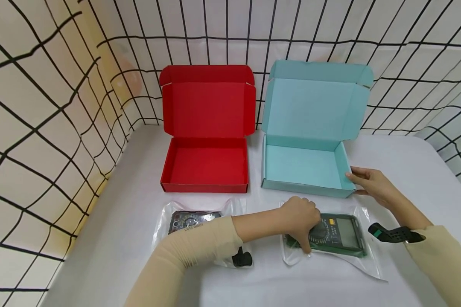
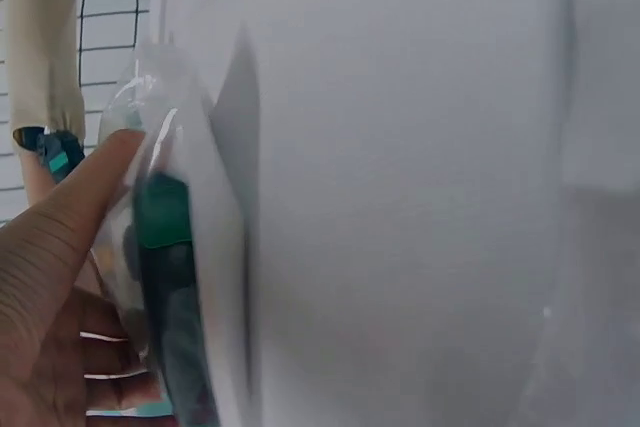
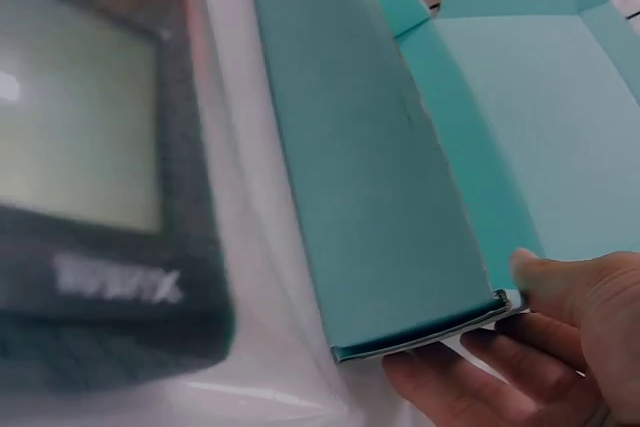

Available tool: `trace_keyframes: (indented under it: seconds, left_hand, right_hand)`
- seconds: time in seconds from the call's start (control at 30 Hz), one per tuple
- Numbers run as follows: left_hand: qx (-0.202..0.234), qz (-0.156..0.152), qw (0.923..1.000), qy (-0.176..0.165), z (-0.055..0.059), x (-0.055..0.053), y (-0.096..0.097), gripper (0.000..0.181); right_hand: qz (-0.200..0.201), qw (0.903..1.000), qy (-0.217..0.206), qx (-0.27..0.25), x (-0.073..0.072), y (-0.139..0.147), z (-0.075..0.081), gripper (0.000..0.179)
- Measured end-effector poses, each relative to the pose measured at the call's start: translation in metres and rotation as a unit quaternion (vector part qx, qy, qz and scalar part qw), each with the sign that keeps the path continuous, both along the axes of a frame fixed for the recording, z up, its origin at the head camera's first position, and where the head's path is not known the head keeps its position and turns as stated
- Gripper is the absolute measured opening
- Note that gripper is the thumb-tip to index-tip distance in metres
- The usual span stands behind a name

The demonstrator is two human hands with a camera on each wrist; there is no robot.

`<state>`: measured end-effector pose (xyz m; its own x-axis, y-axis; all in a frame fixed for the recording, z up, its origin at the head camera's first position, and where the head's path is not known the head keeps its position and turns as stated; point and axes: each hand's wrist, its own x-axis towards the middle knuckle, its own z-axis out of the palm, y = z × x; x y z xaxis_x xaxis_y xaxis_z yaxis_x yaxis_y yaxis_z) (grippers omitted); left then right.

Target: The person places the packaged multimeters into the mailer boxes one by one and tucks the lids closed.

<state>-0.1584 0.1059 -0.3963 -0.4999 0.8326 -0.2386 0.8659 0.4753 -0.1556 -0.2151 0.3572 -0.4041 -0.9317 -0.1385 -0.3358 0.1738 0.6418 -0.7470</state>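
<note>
My left hand (image 1: 301, 217) grips a bagged digital multimeter (image 1: 342, 232) by its left end. The meter has a green edge, a dark face, a grey screen and a yellow button; its clear plastic bag (image 1: 370, 260) spreads out to the right. In the left wrist view the thumb lies on one side of the bag and the fingers on the other. My right hand (image 1: 374, 185) holds the front right corner of an open light-teal cardboard box (image 1: 303, 184), thumb on the inner side and fingers outside and below. The box's lid stands upright at the back.
An open red cardboard box (image 1: 205, 188) stands left of the teal one, lid raised. Another bagged meter (image 1: 188, 218) lies in front of it, partly hidden by my left sleeve (image 1: 199, 243), with a black piece (image 1: 242, 259) in the bag. Black wire mesh (image 1: 226, 40) borders the white table.
</note>
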Motion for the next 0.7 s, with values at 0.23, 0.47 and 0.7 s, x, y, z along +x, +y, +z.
trace_keyframes:
  seconds: [0.23,0.47,0.7]
  left_hand:
    - [0.029,-0.004,0.9995,0.015,0.004,-0.007,-0.010,0.065]
    - [0.020,-0.007,0.9997,0.012,0.015,-0.011,-0.022,0.064]
    - [0.037,-0.003,0.9992,0.011,0.027,-0.016,-0.031,0.063]
  right_hand:
    - [-0.002,0.9998,-0.010,-0.015,0.000,-0.003,0.003,0.074]
    - [0.010,0.9994,-0.031,-0.014,-0.002,-0.002,0.007,0.075]
    - [0.016,0.9993,-0.029,-0.018,0.000,-0.001,0.008,0.074]
